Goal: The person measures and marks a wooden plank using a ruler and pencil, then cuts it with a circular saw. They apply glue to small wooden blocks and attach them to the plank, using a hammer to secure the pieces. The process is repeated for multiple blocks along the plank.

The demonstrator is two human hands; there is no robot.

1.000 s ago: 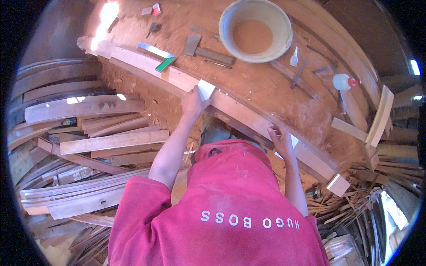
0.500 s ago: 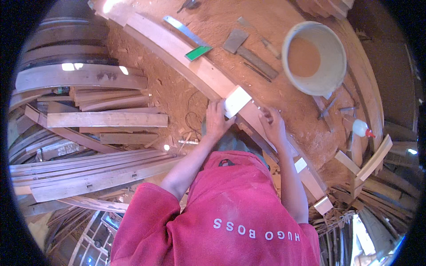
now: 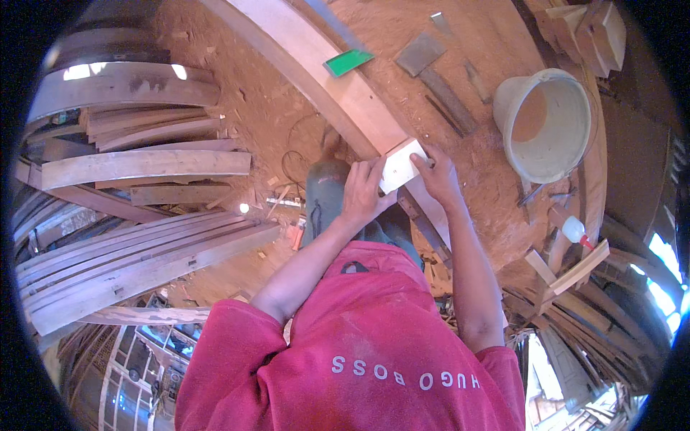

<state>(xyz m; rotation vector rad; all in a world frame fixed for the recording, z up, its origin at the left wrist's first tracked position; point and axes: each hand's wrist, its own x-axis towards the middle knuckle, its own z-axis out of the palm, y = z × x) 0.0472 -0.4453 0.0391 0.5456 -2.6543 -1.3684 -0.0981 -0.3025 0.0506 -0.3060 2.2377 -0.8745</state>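
Observation:
A small pale wood block (image 3: 399,171), its top washed out by bright light, sits at the long curved wooden beam (image 3: 363,108). My left hand (image 3: 365,192) grips the block's left side with bent fingers. From the right, my right hand (image 3: 438,176) closes on it, thumb against the bright top. Whether the block rests on the beam or is lifted slightly, I cannot tell. A square with a green handle (image 3: 348,62) lies across the beam, farther up. To the right of the beam lies a hammer (image 3: 442,82) with a wide metal head.
A whitish bucket (image 3: 543,126) stands tilted in view on the sawdust-covered ground at right. Near it are a white bottle with a red tip (image 3: 573,230) and wood offcuts (image 3: 578,271). Stacked planks (image 3: 151,262) fill the left side.
My right hand has come up to the block and taken hold of its right side. The whole view has shifted, with the bucket and hammer now farther right and lower.

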